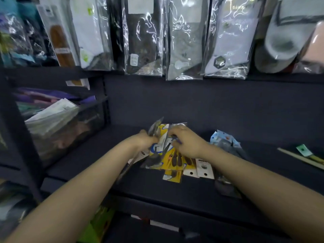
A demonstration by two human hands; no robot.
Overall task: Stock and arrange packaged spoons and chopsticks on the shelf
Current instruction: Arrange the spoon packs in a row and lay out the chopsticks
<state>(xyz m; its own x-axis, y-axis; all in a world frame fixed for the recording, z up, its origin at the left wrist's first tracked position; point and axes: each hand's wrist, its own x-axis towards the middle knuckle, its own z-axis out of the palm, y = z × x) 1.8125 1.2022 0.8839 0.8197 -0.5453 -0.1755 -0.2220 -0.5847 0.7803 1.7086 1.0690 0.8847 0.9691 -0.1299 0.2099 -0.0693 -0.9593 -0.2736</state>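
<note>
On the dark shelf (175, 190) beneath hanging socks (185, 41), we see both hands close together: the left hand (145, 140) and right hand (188, 143) each grip the yellow packets (172, 160) lying mid-shelf.

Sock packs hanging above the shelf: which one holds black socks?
The black sock pack, hanging above the left hand; its neighbours hold white or grey socks.

left arm: bare, reaching forward and inward from lower left | left hand (146, 140): fingers curled, gripping packets, knuckles up | right arm: bare, reaching in from lower right | right hand (186, 142): palm down, fingers curled, pinching packets | hands: close together, apart
</note>
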